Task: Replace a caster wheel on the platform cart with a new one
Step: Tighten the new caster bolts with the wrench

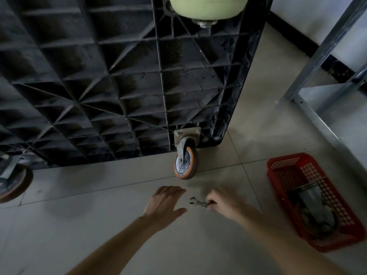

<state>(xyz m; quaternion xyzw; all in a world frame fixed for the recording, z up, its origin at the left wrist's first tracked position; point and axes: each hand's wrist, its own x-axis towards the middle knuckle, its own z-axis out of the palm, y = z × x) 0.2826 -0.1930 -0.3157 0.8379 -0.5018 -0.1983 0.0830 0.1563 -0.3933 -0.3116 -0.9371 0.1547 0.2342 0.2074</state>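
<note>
My right hand (pixel 218 199) is covering the handle end of the wrench (pixel 199 202), so only its open jaw is showing. The top edge is cutting off the pale green wheel (pixel 206 6), and the left edge is cropping the brown caster (pixel 12 181). The mesh wall of the red basket (pixel 286 171) is screening the grey caster (pixel 315 207) lying inside, leaving its shape unclear. Both my forearms are running out of the bottom edge.
</note>
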